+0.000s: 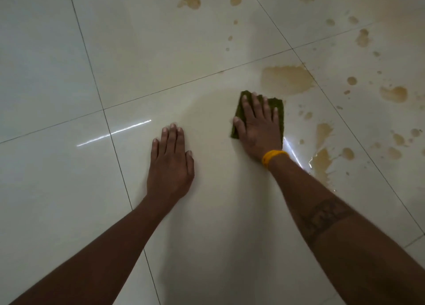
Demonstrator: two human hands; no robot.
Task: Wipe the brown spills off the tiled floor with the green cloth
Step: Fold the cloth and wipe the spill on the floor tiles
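The right hand [258,125] lies spread flat on the green cloth [277,107], pressing it to the tiled floor [69,75] just beside the brown spills [286,79], the left hand [170,164] braced flat and empty; soft and light, the cloth probably bunches unless palm-pressed.

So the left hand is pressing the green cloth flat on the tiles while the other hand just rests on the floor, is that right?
Not quite: in the head view it is the right hand, the one with the yellow wristband, that presses the green cloth flat on the tiles. The left hand just rests bare on the floor.
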